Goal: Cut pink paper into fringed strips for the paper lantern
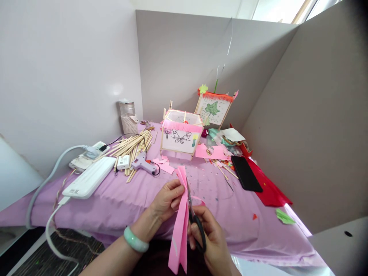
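Observation:
My left hand (170,196) is closed on a folded strip of pink paper (179,230), pinching it near its upper end while the rest hangs down toward my lap. In my right hand (209,230) is a pair of black-handled scissors (198,230). Their blades point upward along the right edge of the paper. A thin pink curl of paper (199,200) shows just right of the blades. Beyond my hands stands a paper lantern (181,138) on a stick frame, with a pink fringe and line-drawn birds. Loose pink scraps (164,165) lie in front of it.
On the left are a glue gun (143,164), a bundle of wooden sticks (130,147), a white power bank (90,178) with cables, and a lidded bottle (128,117). A second lantern (214,109) stands behind. To the right lie a black phone (246,173) and red paper (268,188).

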Demonstrator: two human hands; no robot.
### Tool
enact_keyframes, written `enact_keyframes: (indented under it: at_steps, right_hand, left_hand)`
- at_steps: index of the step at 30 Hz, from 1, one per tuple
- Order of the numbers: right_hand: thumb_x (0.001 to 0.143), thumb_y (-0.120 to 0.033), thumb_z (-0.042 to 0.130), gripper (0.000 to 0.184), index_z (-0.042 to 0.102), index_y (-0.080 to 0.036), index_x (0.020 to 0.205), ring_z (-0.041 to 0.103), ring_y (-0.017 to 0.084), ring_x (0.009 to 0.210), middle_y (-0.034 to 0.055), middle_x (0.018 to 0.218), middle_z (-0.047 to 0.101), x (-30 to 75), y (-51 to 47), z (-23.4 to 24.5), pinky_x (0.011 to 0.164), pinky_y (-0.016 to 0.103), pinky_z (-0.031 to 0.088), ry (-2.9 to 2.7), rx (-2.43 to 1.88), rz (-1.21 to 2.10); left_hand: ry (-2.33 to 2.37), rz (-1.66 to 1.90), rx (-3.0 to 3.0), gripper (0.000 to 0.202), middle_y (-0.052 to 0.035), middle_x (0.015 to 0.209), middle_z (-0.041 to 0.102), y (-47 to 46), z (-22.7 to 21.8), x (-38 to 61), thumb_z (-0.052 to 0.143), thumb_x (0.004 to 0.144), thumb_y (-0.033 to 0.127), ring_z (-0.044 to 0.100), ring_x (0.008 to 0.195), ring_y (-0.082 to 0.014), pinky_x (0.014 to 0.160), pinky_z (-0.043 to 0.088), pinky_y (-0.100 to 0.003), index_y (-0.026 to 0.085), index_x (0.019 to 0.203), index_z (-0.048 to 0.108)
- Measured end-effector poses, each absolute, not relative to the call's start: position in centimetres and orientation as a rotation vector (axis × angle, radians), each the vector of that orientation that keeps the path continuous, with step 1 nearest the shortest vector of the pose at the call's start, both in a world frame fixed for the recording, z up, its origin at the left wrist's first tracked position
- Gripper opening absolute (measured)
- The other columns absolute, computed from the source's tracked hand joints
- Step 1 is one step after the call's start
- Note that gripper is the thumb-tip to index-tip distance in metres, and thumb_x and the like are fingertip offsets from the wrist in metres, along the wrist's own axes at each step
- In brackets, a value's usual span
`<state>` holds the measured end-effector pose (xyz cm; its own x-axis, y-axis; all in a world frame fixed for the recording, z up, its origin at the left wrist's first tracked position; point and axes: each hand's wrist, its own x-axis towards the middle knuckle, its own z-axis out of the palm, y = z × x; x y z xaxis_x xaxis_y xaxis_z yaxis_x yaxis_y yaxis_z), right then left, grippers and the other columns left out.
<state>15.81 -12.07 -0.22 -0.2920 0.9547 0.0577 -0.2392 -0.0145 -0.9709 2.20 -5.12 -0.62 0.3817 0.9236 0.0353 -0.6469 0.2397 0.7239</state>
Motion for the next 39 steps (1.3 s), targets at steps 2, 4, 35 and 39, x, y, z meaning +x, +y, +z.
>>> enact_keyframes:
  at_steps: [2,4,35,39]
  right_hand:
    - [0.076,-0.058,0.064,0.043,0.055,-0.021,0.095,0.039,0.007,0.046,-0.0047,0.06,0.046,15.9,-12.1,-0.4,0.045,0.021,0.034,-1.247,-0.868,1.509]
    - [0.078,-0.055,0.064,0.039,0.056,-0.021,0.095,0.039,0.007,0.048,-0.0047,0.062,0.046,16.2,-12.0,-0.7,0.046,0.02,0.034,-1.254,-0.895,1.494]
    - [0.078,-0.055,0.064,0.041,0.054,-0.021,0.098,0.041,0.007,0.046,-0.0043,0.064,0.049,15.7,-11.9,-0.6,0.047,0.021,0.033,-1.226,-0.795,1.553]
    - [0.079,-0.054,0.065,0.041,0.054,-0.021,0.099,0.044,0.007,0.049,-0.0041,0.065,0.051,15.9,-11.7,-0.6,0.05,0.021,0.034,-1.225,-0.772,1.595]
  left_hand:
    - [0.431,1.123,0.737,0.026,0.0119,0.035,0.03,-5.1,-0.7,2.2,0.073,0.074,0.033,0.02,0.032,-0.0017,0.036,0.023,-0.013,0.013,0.083,0.06]
    - [0.406,1.141,0.738,0.022,0.0115,0.036,0.033,-5.1,-0.6,2.2,0.073,0.075,0.029,0.021,0.031,-0.0012,0.036,0.023,-0.012,0.013,0.083,0.06]
    - [0.452,1.22,0.704,0.033,0.0068,0.035,0.044,-5.2,-0.5,2.6,0.076,0.072,0.037,0.04,0.031,-0.0069,0.038,0.031,-0.016,0.015,0.07,0.051]
    - [0.514,1.217,0.709,0.035,0.0079,0.036,0.041,-5.3,-0.3,2.6,0.077,0.069,0.038,0.036,0.033,-0.0054,0.039,0.031,-0.017,0.015,0.068,0.052]
